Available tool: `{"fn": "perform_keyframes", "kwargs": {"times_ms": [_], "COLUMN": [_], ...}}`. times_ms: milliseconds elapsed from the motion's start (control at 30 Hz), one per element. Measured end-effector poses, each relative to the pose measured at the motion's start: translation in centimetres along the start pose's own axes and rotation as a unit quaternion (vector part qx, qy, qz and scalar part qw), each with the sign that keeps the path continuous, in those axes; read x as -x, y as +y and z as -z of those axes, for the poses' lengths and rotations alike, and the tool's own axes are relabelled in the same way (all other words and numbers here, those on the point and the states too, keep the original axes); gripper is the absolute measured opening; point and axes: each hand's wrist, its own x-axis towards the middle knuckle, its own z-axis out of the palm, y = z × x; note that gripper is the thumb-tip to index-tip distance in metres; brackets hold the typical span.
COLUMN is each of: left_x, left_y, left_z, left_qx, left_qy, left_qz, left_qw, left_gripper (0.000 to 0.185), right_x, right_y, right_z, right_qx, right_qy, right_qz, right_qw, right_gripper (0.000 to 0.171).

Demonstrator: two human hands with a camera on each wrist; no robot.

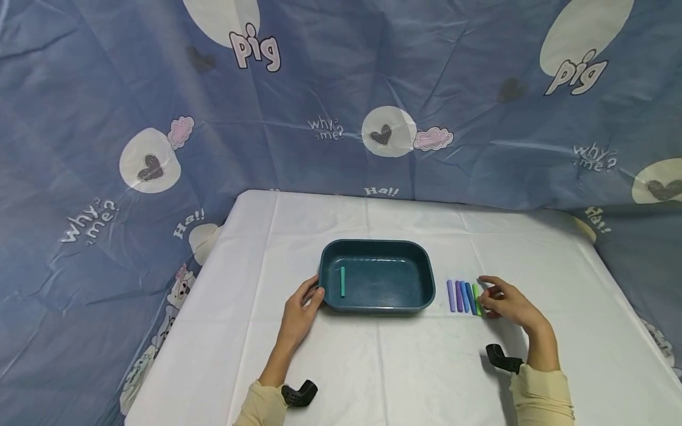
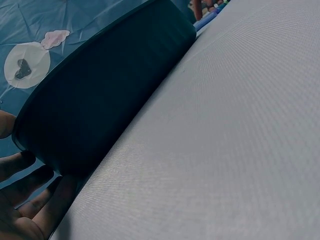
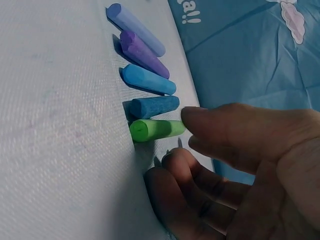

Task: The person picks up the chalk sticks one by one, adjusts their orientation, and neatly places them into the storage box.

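Observation:
My left hand (image 1: 298, 316) holds the left end of a dark teal rectangular tray (image 1: 378, 309), its thumb at the rim and its fingers against the outer wall. Inside the tray, near its left side, lies a green chalk stick (image 1: 343, 282). My right hand (image 1: 508, 305) is over the right end of a row of chalks, thumb tip right at the end of a light green chalk (image 3: 155, 130). That chalk lies on the cloth beside a dark blue chalk (image 3: 155, 106), a lighter blue chalk (image 3: 149, 80), a purple chalk (image 3: 144, 55) and a lavender chalk (image 3: 136, 30).
A white cloth (image 1: 341, 378) covers the table. Behind it and at the sides hangs a blue printed curtain (image 1: 319, 165). Black camera mounts stick out at both wrists, the left mount (image 1: 300, 394) and the right mount (image 1: 502, 358).

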Motion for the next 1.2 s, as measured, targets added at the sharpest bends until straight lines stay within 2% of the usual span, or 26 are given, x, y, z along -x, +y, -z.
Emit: {"fn": "perform_keyframes", "kwargs": {"times_ms": [233, 433, 633, 900, 1033, 1200], "left_x": [-0.1, -0.1, -0.1, -1.0, -1.0, -1.0], "left_y": [-0.1, 0.0, -0.2, -3.7, -4.1, -4.2], "left_z": [-0.1, -0.1, -0.1, -0.8, -0.8, -0.9], "left_qx": [-0.001, -0.002, -0.007, 0.005, 0.005, 0.005], "left_qy": [0.003, -0.002, 0.000, 0.015, 0.022, 0.022], "left_qz": [-0.001, 0.000, 0.000, -0.002, -0.002, -0.002], "left_qw": [1.0000, 1.0000, 1.0000, 0.9999, 0.9997, 0.9997], "left_gripper": [0.046, 0.046, 0.045, 0.047, 0.048, 0.048], "right_x": [0.1, 0.1, 0.1, 0.2, 0.2, 0.0], "right_y": [-0.3, -0.6, -0.5, -0.6, -0.4, 0.1], "right_z": [-0.2, -0.4, -0.9, -1.4, -1.5, -1.9], "right_qx": [0.021, 0.033, 0.029, 0.018, 0.019, 0.034], "right_qy": [-0.020, -0.011, 0.013, 0.040, 0.063, 0.122], "right_qz": [0.012, 0.009, 0.016, 0.022, 0.047, 0.089], "right_qw": [0.999, 0.999, 0.999, 0.999, 0.997, 0.988], "right_gripper": [0.060, 0.058, 0.058, 0.058, 0.055, 0.050]}}
